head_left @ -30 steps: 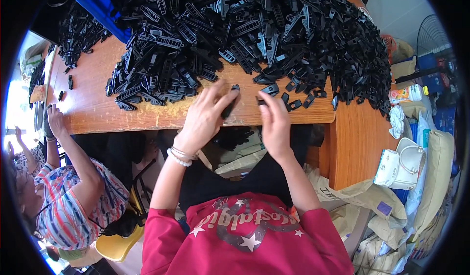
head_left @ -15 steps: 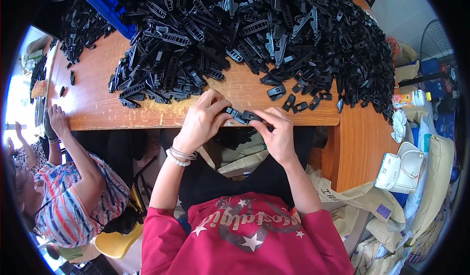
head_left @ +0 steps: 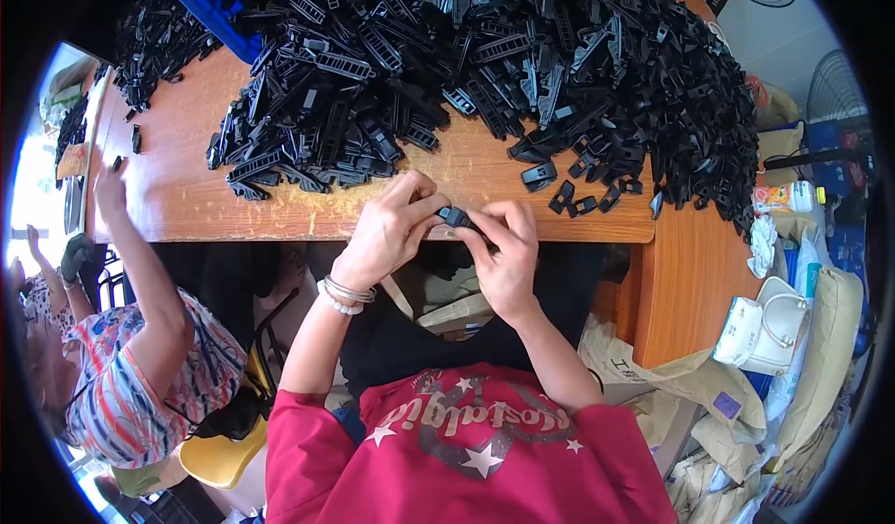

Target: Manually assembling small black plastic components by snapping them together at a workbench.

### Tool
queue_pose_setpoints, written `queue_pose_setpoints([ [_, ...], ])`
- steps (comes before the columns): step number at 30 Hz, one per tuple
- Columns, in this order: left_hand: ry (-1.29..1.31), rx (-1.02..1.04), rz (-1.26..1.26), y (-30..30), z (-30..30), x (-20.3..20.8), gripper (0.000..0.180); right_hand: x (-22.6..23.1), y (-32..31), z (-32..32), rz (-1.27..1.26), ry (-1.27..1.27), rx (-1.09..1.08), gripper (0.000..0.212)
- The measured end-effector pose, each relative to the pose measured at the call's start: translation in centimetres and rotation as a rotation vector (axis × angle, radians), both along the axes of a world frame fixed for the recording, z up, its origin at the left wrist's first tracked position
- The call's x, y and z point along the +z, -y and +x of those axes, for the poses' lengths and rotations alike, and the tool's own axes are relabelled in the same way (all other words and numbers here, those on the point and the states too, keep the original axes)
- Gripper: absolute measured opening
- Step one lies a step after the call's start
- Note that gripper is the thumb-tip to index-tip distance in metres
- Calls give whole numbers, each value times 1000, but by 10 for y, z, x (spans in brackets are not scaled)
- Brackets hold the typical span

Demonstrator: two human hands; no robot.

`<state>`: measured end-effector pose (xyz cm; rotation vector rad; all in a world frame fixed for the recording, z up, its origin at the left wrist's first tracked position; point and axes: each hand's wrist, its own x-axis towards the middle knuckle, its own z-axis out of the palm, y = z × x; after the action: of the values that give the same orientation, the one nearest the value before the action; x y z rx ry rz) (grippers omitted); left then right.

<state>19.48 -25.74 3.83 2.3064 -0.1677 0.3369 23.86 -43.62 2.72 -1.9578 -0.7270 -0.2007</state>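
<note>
Small black plastic pieces (head_left: 454, 216) are pinched between my two hands at the table's front edge. My left hand (head_left: 392, 226) grips their left end with thumb and fingertips. From the other side, my right hand (head_left: 508, 249) closes on the right end, its fingers covering most of it. Whether the pieces are joined cannot be made out. Beyond my hands lies a big heap of black plastic parts (head_left: 373, 48), many long and ladder-like. Several small, frame-shaped black parts (head_left: 584, 206) lie loose on the wooden table (head_left: 447, 165), right of my hands.
A blue bin (head_left: 200, 6) leans over the heap at the back left. To the left sits a co-worker in a striped top (head_left: 140, 384), one arm on the table. Right of the table are a white handbag (head_left: 774, 324), a bottle (head_left: 788, 197) and brown sacks (head_left: 820, 356).
My right hand has moved left, bringing its piece up against the one in my left hand. The co-worker's hand has moved farther onto the table.
</note>
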Motion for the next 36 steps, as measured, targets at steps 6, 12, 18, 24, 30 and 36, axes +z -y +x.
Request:
queue_pose_setpoints([
  [6,-68,-36,-89,-5,-4,8,38,-9,8,7,77,-118,106,20],
  [12,137,321,383,-40,3,25,45,3,42,31,-37,84,-125,20],
  [18,246,155,674,-50,29,23,38,9,32,62,-345,242,-95,23],
  [24,361,41,713,-26,22,2,33,5,30,52,-292,315,-35,20],
  [30,359,-76,667,21,15,2,26,2,6,50,-409,280,-290,33],
  [36,289,47,302,23,4,-15,44,-1,21,50,-272,289,-89,28],
])
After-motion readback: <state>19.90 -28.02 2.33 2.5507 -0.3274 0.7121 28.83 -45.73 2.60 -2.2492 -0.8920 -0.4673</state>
